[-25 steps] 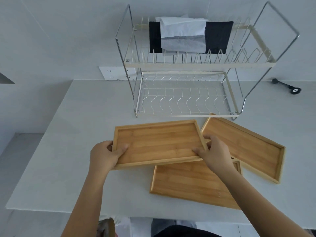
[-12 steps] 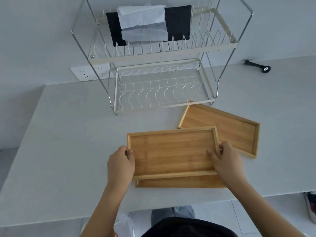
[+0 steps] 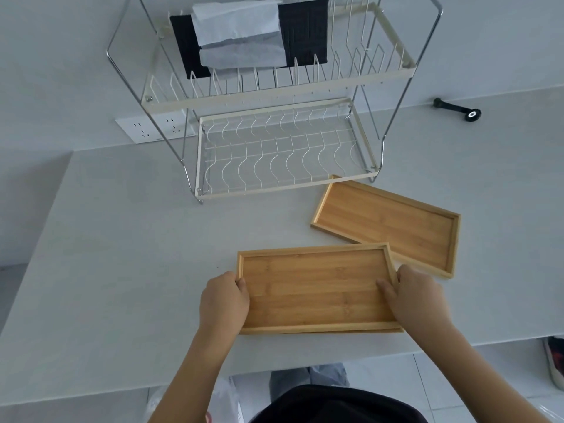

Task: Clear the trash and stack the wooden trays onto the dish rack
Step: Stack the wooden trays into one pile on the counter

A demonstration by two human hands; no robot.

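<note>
A wooden tray (image 3: 314, 288) lies near the table's front edge, stacked on a second tray whose edge (image 3: 393, 330) shows only as a thin strip below it. My left hand (image 3: 224, 300) grips the top tray's left end and my right hand (image 3: 418, 300) grips its right end. A third wooden tray (image 3: 387, 221) lies askew just behind, to the right. The two-tier wire dish rack (image 3: 274, 102) stands at the back. Its lower shelf (image 3: 283, 160) holds nothing. On the upper shelf sit a black cloth (image 3: 305, 29) and white crumpled paper (image 3: 238, 32).
A black tool (image 3: 457, 109) lies on the table at the back right. A wall socket (image 3: 152, 129) sits behind the rack's left leg. The white table (image 3: 122, 254) ends just below the trays. A shoe (image 3: 555, 358) and a plastic bag (image 3: 222, 401) are on the floor.
Both hands carried the tray from the table's middle toward me and lowered it squarely onto the near tray, which is now almost fully covered. The view shifted left.
</note>
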